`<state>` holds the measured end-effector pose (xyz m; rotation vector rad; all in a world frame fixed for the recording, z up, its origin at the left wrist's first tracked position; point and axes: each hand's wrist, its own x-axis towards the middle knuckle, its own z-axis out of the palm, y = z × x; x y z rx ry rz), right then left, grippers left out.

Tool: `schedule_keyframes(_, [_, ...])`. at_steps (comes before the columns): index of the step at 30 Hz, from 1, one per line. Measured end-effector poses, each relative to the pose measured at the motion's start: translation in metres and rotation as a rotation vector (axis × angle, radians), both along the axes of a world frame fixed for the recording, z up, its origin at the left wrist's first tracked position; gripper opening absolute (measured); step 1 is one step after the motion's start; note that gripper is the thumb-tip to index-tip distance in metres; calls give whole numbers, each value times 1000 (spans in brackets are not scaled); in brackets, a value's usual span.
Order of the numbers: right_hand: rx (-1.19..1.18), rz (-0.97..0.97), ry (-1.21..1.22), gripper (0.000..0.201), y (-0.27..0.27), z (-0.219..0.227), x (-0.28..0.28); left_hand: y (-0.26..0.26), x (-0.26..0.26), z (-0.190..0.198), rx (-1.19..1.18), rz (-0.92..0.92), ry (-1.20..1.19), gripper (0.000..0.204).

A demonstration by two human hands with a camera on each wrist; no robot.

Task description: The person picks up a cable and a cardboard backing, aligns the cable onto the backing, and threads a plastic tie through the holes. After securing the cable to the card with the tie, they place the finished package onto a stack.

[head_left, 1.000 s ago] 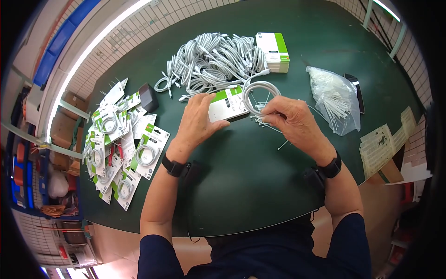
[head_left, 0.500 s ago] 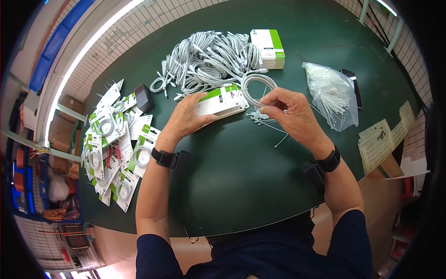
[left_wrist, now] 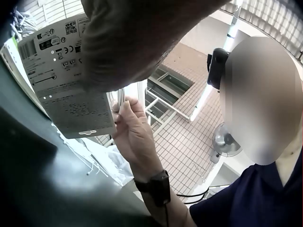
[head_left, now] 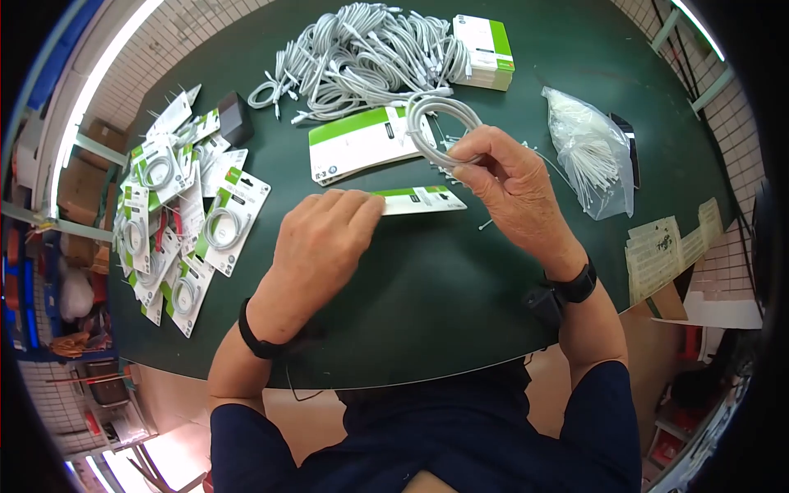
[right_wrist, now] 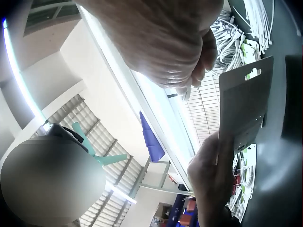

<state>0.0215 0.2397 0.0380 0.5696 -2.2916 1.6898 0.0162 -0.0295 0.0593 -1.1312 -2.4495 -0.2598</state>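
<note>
My left hand [head_left: 325, 242] grips a flat packaging card [head_left: 423, 202] with a green strip, tilted nearly edge-on in the head view. Its printed back [left_wrist: 61, 101], with a barcode and a hanging slot at one end, faces the left wrist camera. Between thumb and fingers, my right hand [head_left: 518, 185] pinches a coiled grey-white cable [head_left: 416, 135] just above and right of the card. Behind both hands lies a small stack of similar cards [head_left: 353, 146], partly covered by the coil in this view. Loose white cable ties [head_left: 444, 172] are scattered beside that stack, half hidden by the right hand.
A heap of coiled cables [head_left: 362, 62] lies at the back, beside a taller card stack [head_left: 481, 45]. To the left, carded cables [head_left: 234, 218] pile up near a dark box [head_left: 235, 119]. A plastic bag of cable ties [head_left: 585, 152] and paper sheets [head_left: 657, 255] are at the right.
The left hand has lifted a card off the small stack and drawn it nearer the body. The right hand still pinches the coiled cable in about the same place.
</note>
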Motion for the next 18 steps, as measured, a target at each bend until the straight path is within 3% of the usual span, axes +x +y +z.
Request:
schedule_keyframes(2, [68, 24, 34, 15, -15, -6, 6, 8, 17, -6, -41, -46, -138, 18])
schedule_keyframes(5, [185, 67, 157, 17, -30, -14, 10, 10, 15, -25, 31, -66, -159, 14])
schedule_keyframes(8, [313, -7, 325, 17, -37, -22, 9, 9, 11, -33, 108, -77, -171, 16])
schedule_keyframes(11, [286, -70, 338, 18, -38, -25, 4, 5, 6, -34, 179, -87, -182, 22])
schedule_keyframes(14, [253, -103, 349, 18, -39, -25, -1, 9, 2, -28, 426, -243, 150, 26])
schedule_keyframes(15, [241, -105, 349, 18, -38, -26, -2, 9, 10, -26, 421, -245, 148, 26])
schedule_keyframes(18, [216, -89, 373, 19, -36, -27, -4, 8, 53, -21, 952, -37, -1142, 35])
